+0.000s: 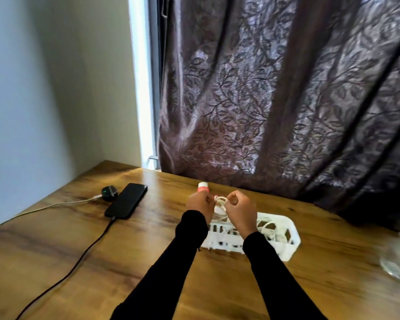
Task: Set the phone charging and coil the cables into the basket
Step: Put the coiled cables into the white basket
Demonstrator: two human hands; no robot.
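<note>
Hands, left (200, 203) and right (239, 207), each pinch the thin white cable (220, 200) above the white slotted plastic basket (284, 244), while the black phone (126, 200) lies plugged in left.

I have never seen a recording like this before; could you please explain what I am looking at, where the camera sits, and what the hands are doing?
There is no machine here: a person wears one camera on the head, looking forward and down at their own arms in black sleeves. The left hand and right hand are raised above a white basket and pinch a white cable between them, apparently coiling it; more white cable already lies in the basket. On the wooden table, to the left, a black phone lies with a black cable plugged in. Beside it sits a small black case showing a green light, with its own white lead. A glass stands at the right edge.
</note>
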